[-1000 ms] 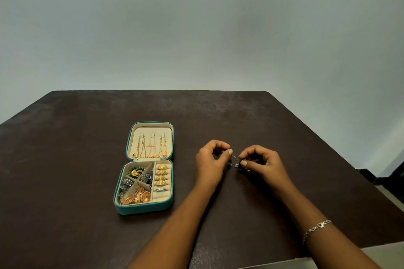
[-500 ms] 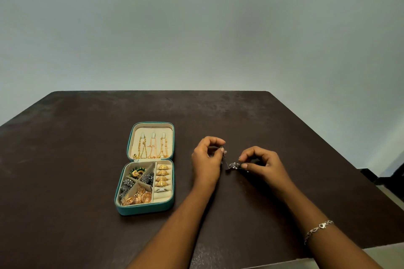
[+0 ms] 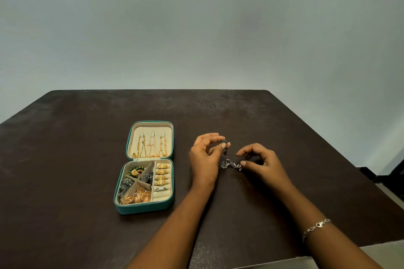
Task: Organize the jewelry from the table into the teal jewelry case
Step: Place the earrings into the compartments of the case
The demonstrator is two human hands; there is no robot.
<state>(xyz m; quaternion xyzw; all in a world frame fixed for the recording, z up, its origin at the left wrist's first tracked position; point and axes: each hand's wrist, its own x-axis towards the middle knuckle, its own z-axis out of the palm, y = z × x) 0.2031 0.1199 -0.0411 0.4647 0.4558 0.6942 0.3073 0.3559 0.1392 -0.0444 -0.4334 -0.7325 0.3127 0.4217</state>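
Dark brown surface (image 3: 76, 159) under a pale wall, hands splitting a pair of dark silver earrings beside the open teal jewelry case (image 3: 144, 208).

Left hand (image 3: 204, 159) pinches one earring (image 3: 224, 142) between thumb and fingertips, lifted clear. Right hand (image 3: 261, 162) is loosely curled, forefinger and thumb apart, the thumb tip at the end of the second earring (image 3: 228, 164), which lies on the surface between the hands. The case lies left of the left hand, lid flat toward the far edge, compartments filled. Bare surface runs to the far and left edges. Half a second ago both hands met low over the pair; now one earring is raised away.
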